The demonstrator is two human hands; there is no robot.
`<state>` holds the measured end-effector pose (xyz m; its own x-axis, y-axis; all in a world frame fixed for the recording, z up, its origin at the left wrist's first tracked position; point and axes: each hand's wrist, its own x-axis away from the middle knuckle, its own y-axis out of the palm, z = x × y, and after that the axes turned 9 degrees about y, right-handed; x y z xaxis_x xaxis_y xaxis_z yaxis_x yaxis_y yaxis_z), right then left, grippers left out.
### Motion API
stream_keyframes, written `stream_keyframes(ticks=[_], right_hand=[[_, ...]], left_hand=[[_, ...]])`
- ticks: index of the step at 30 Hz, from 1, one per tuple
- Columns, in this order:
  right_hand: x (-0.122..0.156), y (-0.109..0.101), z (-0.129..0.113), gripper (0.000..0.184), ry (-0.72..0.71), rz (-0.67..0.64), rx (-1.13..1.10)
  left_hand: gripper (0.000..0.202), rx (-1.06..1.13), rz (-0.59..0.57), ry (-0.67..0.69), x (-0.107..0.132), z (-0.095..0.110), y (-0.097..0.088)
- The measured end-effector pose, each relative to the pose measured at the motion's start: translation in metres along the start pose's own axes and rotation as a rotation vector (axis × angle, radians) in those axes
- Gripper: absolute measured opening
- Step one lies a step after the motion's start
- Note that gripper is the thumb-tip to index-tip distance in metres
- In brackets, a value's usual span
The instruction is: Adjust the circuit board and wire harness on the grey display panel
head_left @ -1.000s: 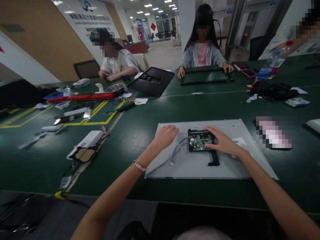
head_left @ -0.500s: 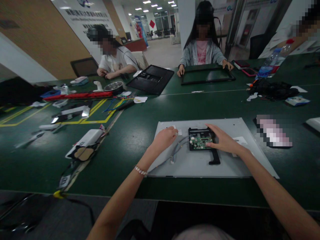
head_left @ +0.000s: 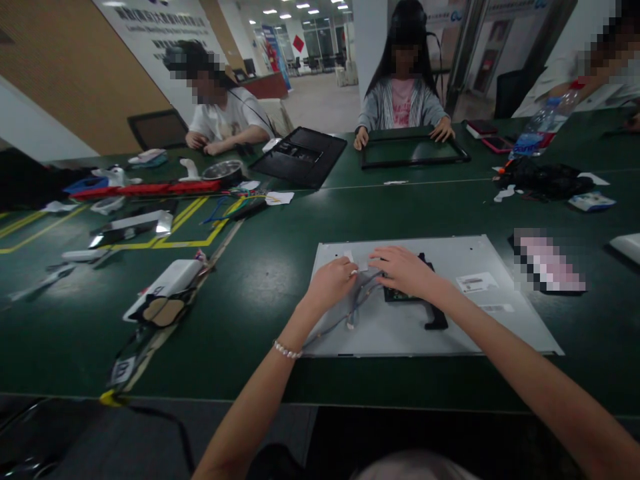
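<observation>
A flat grey panel point(head_left: 470, 333) lies on the table before me, with a black bracket point(head_left: 438, 319) on it. The green circuit board point(head_left: 395, 293) in this bracket is mostly covered by my right hand point(head_left: 405, 272). That hand's fingers stretch leftward, apart, over the board's left side and the near ends of the grey cables point(head_left: 367, 287). My left hand point(head_left: 333, 283) is closed in a pinch at the panel's left part, beside a white tape piece point(head_left: 349, 256). Something small and white shows at its fingertips, too small to name.
Beyond the panel lie a black frame point(head_left: 365, 160) under another person's hands and a black back cover point(head_left: 320, 175). A phone point(head_left: 547, 261) is to the right. A white battery-like pack point(head_left: 173, 283) with cables lies left. Bottles point(head_left: 543, 127) stand at back right.
My right hand has moved left from the bracket's right side to above the board and cables, uncovering white labels on the panel. My left hand stays pinched in nearly the same place.
</observation>
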<state>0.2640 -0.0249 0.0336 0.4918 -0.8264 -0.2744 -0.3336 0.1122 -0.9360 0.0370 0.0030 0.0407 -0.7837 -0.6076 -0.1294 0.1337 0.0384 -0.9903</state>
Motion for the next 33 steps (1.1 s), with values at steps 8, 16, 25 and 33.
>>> stream_keyframes(ticks=[8,16,25,33], right_hand=[[-0.036,0.026,-0.015,0.017,0.016,-0.004,0.11],[0.008,-0.006,0.022,0.032,0.191,0.145,0.099],[0.05,-0.003,0.067,0.029,0.324,0.149,0.037],[0.048,0.003,0.061,0.026,0.297,0.117,0.025]], left_hand=[[0.023,-0.037,-0.004,0.001,0.002,0.001,0.0],[0.023,-0.002,0.061,0.005,0.003,0.007,-0.004],[0.042,0.257,0.119,0.188,-0.008,0.043,-0.007],[0.049,0.243,-0.052,0.297,-0.019,0.071,0.006]])
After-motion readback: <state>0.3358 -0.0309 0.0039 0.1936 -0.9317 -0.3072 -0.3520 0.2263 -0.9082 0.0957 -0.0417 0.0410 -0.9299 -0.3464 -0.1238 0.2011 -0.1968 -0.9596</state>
